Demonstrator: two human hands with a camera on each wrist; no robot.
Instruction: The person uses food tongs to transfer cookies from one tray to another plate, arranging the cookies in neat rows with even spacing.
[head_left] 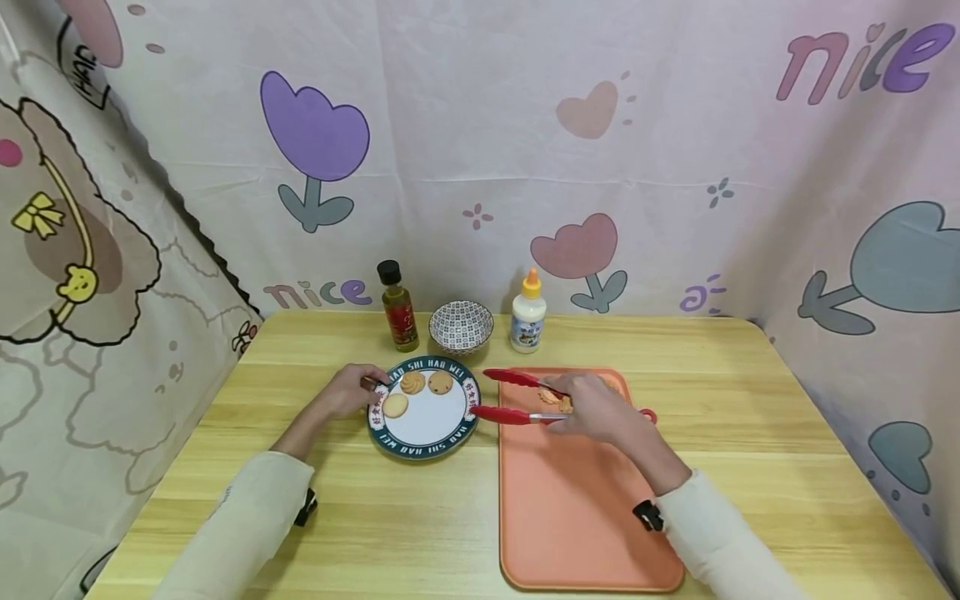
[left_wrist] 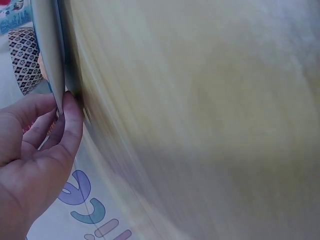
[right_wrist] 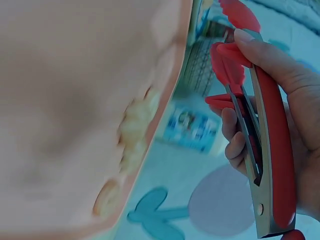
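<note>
- Nearest the camera, two pale sleeves [head_left: 243, 521] reach in over the wood-grain table [head_left: 405, 533], with a small black device [head_left: 648, 515] at the right wrist and another at the left.
- An orange board [head_left: 577, 525] lies on the right part of the table, its long sides running away from the person.
- The right hand [head_left: 596, 408], above the board's far part, grips a pair of red and metal tongs [head_left: 501, 415] around the handles. The tongs' two red tips stand apart with nothing between them, pointing left; one overlaps the plate's right rim in the head view, and whether it touches cannot be told.
- Below that hand, several cookies [head_left: 550, 397] rest near the board's far edge, partly hidden; the right wrist view shows them blurred, in a row.
- The left hand [head_left: 354, 392] pinches the left rim of the plate [head_left: 435, 425], thumb on one side and fingers on the other.
- The plate, white with a dark green lettered border, sits left of the board and carries a smooth round cookie [head_left: 395, 406], a swirled cookie [head_left: 412, 382] and a speckled cookie [head_left: 440, 382].
- Beyond the plate stand a black-capped bottle [head_left: 401, 317], a patterned bowl [head_left: 461, 327] and a white bottle [head_left: 528, 321] with an orange tip.
- Farthest back hangs a printed cloth [head_left: 450, 125] with tulips and hearts.
</note>
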